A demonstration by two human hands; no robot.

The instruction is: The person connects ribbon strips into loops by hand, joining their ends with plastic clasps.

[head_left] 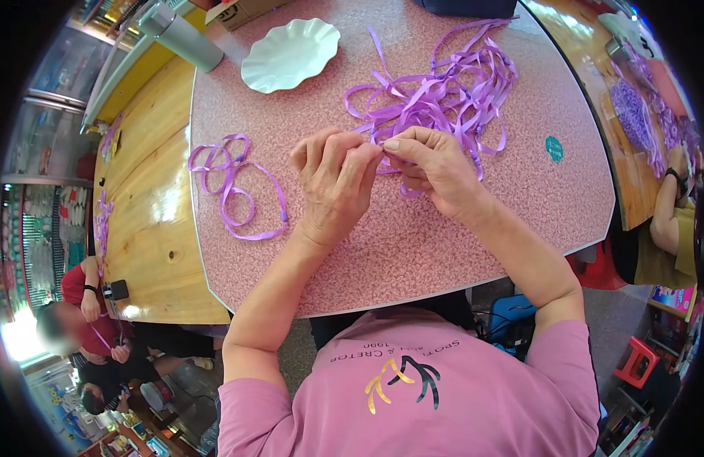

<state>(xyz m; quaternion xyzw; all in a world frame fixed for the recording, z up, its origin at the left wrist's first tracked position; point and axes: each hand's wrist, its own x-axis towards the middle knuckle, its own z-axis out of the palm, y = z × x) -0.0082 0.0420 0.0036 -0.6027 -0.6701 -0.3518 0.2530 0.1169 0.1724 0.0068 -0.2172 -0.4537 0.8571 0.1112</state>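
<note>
My left hand (pixel 336 171) and my right hand (pixel 428 164) meet fingertip to fingertip above the pink speckled table (pixel 314 274). Both are closed in a pinch on a purple ribbon, of which only a little shows between the fingers. Just beyond them lies a tangled heap of purple ribbons (pixel 485 80) with small darker purple pieces on some strands. Left of my left hand, a separate looped purple ribbon (pixel 234 186) rests on the tabletop. My fingers hide the exact spot being pinched.
A pale scalloped plate (pixel 291 55) and a grey-green bottle (pixel 183 36) stand at the back left. Part of a cardboard box (pixel 249 9) shows behind them. More purple ribbons (pixel 633 114) lie on the right wooden table, beside another person's arm (pixel 664 217). People sit at the lower left.
</note>
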